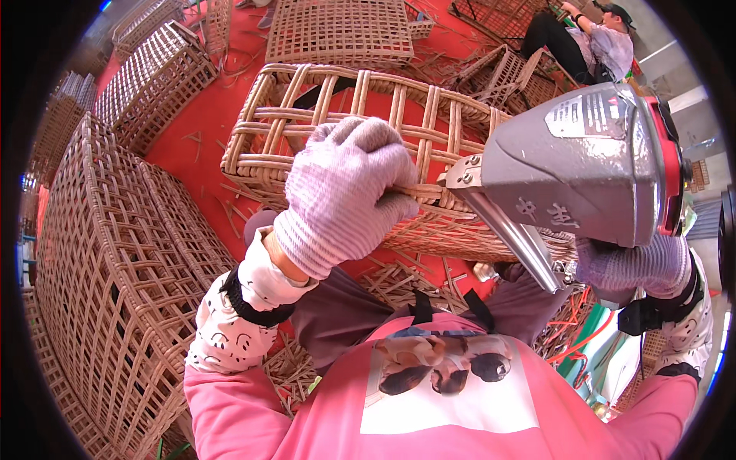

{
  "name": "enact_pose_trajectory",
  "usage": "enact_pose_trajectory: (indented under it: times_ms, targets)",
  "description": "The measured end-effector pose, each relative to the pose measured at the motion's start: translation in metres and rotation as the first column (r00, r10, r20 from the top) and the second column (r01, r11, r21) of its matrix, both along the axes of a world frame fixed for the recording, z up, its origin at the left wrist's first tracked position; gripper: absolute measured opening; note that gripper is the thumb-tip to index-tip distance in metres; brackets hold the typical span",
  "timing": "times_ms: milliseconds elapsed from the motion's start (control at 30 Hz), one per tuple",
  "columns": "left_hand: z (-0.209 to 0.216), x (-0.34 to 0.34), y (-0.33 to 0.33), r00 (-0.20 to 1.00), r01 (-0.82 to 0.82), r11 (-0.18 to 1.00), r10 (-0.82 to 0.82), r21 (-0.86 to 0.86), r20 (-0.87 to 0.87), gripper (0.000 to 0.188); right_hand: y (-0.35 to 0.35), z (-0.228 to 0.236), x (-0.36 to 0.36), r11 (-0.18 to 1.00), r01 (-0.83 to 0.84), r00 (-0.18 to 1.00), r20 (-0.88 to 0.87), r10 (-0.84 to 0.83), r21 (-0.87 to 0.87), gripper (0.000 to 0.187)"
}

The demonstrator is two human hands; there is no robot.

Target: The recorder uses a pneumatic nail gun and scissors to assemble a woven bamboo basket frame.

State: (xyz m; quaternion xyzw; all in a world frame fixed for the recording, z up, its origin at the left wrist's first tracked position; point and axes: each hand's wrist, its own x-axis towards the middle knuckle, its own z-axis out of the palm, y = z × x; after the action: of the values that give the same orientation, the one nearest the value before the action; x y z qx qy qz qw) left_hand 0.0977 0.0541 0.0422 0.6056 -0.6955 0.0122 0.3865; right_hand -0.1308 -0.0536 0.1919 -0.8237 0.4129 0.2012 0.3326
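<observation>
In front of me lies a woven wicker basket (264, 157) with an open lattice of brown strands. My left hand (349, 188), in a pale purple knit glove, is closed on a short wicker strand (418, 192) at its near edge. A grey nail gun (571, 165) with a red-trimmed end is in my right hand (636, 264), gloved alike and wrapped round its handle. The gun's metal nose meets the basket edge just right of the strand. The gun's body hides part of the basket, and the right fingers are partly covered.
A tall wicker basket (115, 291) stands close on my left. More baskets (157, 84) and a lattice panel (337, 31) lie beyond on the red floor (184, 138). Cut strips (406, 284) litter it by my legs. An orange hose (586, 345) runs at right; another person (590, 42) sits far right.
</observation>
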Motion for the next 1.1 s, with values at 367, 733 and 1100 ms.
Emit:
enact_pose_trajectory:
  times_ms: [367,733,1100]
  targets:
    - [-0.019,-0.006,0.012,0.996,0.079,0.961,-0.065,-0.264,0.061,0.028,0.006,0.009,0.027,0.997,-0.078,0.987,-0.14,0.076,-0.011,0.022]
    - [-0.025,-0.005,0.018,0.998,0.028,0.962,-0.011,-0.273,0.062,0.027,0.011,0.018,0.052,0.986,-0.164,0.952,-0.259,0.165,0.027,0.02]
    - [-0.02,-0.006,0.02,0.999,-0.044,0.965,0.037,-0.259,-0.032,0.029,0.016,0.027,0.044,1.0,0.024,0.984,-0.176,-0.021,0.02,0.018]
